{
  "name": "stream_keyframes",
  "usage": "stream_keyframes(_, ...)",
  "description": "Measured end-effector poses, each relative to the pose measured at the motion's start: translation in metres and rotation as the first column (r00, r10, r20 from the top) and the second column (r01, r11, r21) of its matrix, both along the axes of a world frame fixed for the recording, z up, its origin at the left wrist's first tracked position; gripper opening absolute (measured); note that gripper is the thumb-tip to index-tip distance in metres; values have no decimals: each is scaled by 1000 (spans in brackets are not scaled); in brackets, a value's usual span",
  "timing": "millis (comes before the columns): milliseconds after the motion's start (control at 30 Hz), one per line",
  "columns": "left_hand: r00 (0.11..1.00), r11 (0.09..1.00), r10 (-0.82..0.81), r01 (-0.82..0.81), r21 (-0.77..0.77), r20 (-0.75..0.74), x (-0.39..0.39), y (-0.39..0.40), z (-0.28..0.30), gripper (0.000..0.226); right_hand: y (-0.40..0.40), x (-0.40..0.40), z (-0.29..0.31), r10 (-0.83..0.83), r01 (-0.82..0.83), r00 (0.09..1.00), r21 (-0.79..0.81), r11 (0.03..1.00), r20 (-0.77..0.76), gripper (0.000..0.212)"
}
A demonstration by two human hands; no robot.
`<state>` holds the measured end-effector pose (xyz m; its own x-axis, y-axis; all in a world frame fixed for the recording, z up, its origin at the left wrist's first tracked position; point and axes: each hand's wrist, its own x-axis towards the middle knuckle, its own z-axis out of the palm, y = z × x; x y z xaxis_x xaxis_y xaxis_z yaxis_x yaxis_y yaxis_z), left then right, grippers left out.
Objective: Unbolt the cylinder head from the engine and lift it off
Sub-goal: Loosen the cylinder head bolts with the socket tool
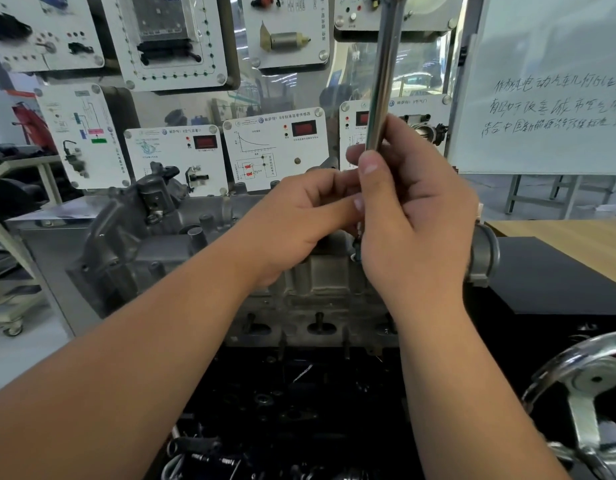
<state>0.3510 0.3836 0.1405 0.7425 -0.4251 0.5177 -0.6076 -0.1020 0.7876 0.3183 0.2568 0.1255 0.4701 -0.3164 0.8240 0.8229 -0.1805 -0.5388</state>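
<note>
The right hand (414,209) clasps the upright steel wrench bar (386,74), left hand (299,216) pinching beside it; the cast cylinder head (320,282), likely heavy and rigid, wants both ends gripped.

My hands are meeting over the engine, with the tool bar standing up between them.

The cylinder head (202,251) is sitting before me on the engine; my left hand (299,220) is reaching in just left of my right hand (410,216), which is holding the upright tool bar (386,74). The display boards (275,150) are standing behind the engine, the whiteboard (549,98) behind right, the worktop (576,237) lying to the right, and a handwheel (590,382) sitting near right.
</note>
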Motion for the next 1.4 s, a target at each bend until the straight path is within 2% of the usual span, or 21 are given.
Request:
stream_keyframes(100,997,998,-62,61,-16,-35,-2,-1,1,18,-1,0,0,1,-1,1000,-16,1000,16,44)
stream_keyframes(233,1000,1000,-19,18,10,25,-4,-6,4,36,-4,-1,4,27,-27,1000,-23,999,10,40)
stream_keyframes(400,998,999,43,-44,27,38,-1,-7,1,19,-4,1,2,11,-9,1000,80,997,-24,34)
stream_keyframes(467,999,999,29,-29,19,40,-1,-7,1,11,-3,1,2,-4,6,1000,63,998,-28,33)
stream_keyframes(567,1000,999,-26,25,-27,-8,-1,-4,1,19,-2,2,1,2,-2,1000,28,1000,0,33)
stream_keyframes(733,1000,1000,-27,27,-3,-8,0,-3,-1,16,-4,1,1,25,-25,1000,0,1000,-4,41)
stream_keyframes(833,1000,1000,3,-3,9,12,-1,-3,1,32,-2,0,4,-4,4,1000,-68,998,-8,40)
stream_keyframes(933,999,1000,24,-25,14,37,-3,-4,1,22,0,-2,4,6,-6,1000,-27,1000,-18,37)
stream_keyframes(1000,996,998,61,-62,26,62,-2,-6,0,11,-2,-1,3,21,-20,1000,34,999,-20,27)
stream_keyframes(1100,998,999,45,-46,14,33,-1,-7,-1,15,-6,-1,3,-22,21,1000,-16,1000,-14,18)
stream_keyframes(1200,1000,1000,-16,16,8,-5,0,-4,-1,17,-7,-1,3,-39,38,999,-75,996,-8,24)
stream_keyframes(1333,1000,1000,-12,12,11,20,1,-3,-1,14,-6,0,3,54,-54,998,-24,998,-17,44)
stream_keyframes(1400,999,1000,15,-15,0,39,2,-4,0,26,-6,0,3,35,-35,999,-33,999,0,47)
